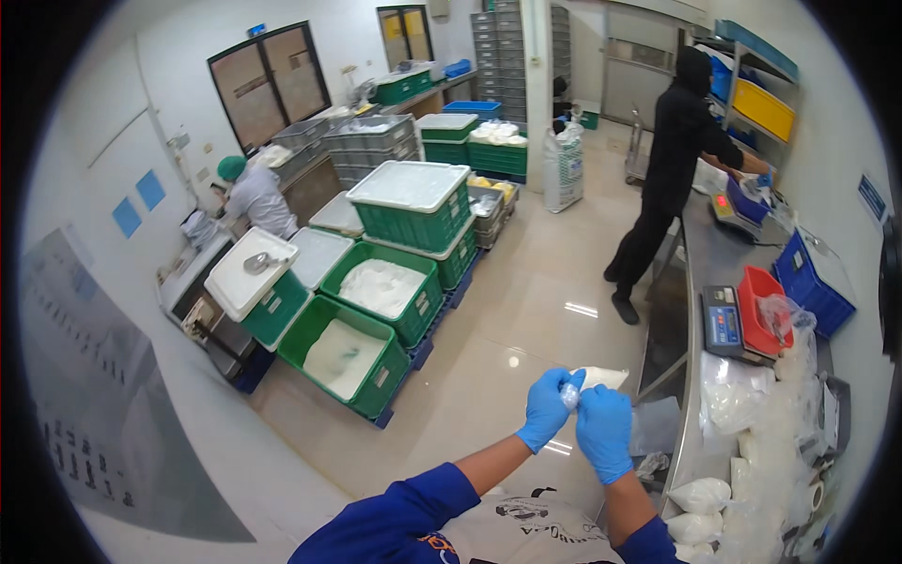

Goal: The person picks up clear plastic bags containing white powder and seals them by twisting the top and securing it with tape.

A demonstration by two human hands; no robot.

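Note:
A clear plastic bag of white powder (pixel 604 378) is held up over the floor, between me and the bench. My left hand (pixel 550 409), in a blue glove, grips its gathered plastic neck. My right hand (pixel 604 430), gloved alike, is closed on the bag just beside it. To the right, filled powder bags (pixel 699 495) lie on the steel bench (pixel 694 395). A digital scale (pixel 724 326) and a red plastic tray (pixel 757 296) holding clear plastic stand farther along that bench.
Green crates (pixel 386 377) of white powder stand on a blue pallet at left. A person in black (pixel 669 141) works at a second scale (pixel 733 211) on the bench's far end. Another person in a green cap (pixel 257 197) is at the left wall. A white sack (pixel 564 173) stands by the pillar.

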